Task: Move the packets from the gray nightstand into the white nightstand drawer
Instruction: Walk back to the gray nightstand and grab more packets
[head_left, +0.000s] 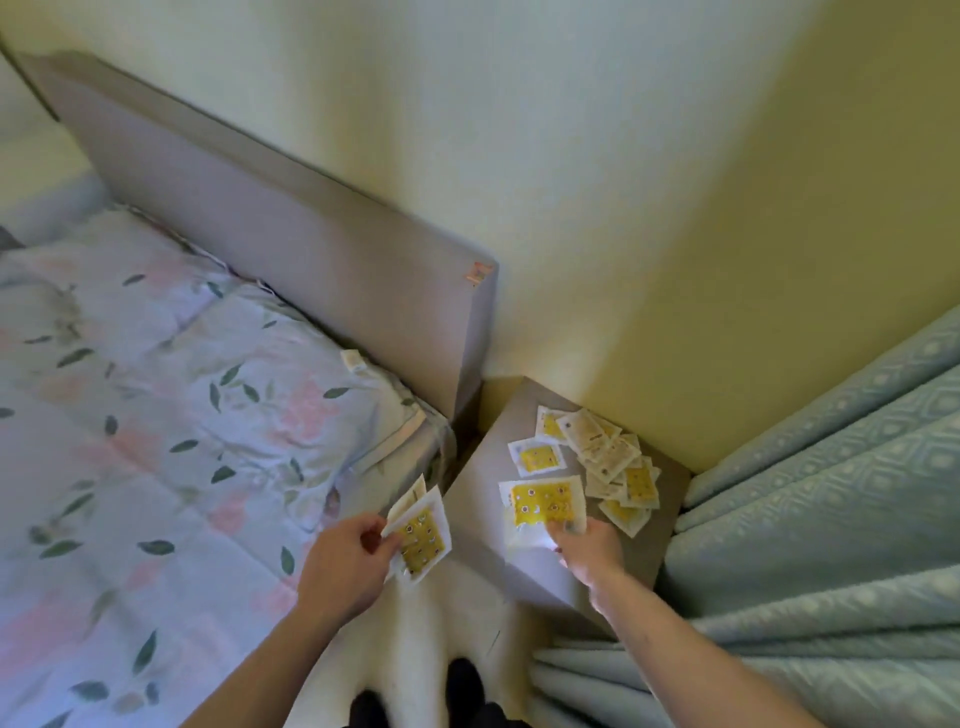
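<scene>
From the head view, your left hand (345, 558) pinches a small stack of packets (420, 535) between thumb and fingers, held over the gap between the bed (156, 415) and the gray nightstand (478, 499); two packets show in that stack, and there may be more hidden behind. Your right hand (587, 543) presses its fingertips on the near edge of a large packet (545, 503) lying flat on the nightstand; whether it pinches it yet, you cannot tell. To do this pickup well, slide that packet toward the front edge so a thumb can get under it, then pass it to the left stack. Beyond it lie one packet alone (536, 457) and a loose overlapping pile (613, 467) of roughly eight to ten near the back corner by the curtain (831, 467). One more packet (354, 359) sits on the pillow. The white nightstand is not in view.
</scene>
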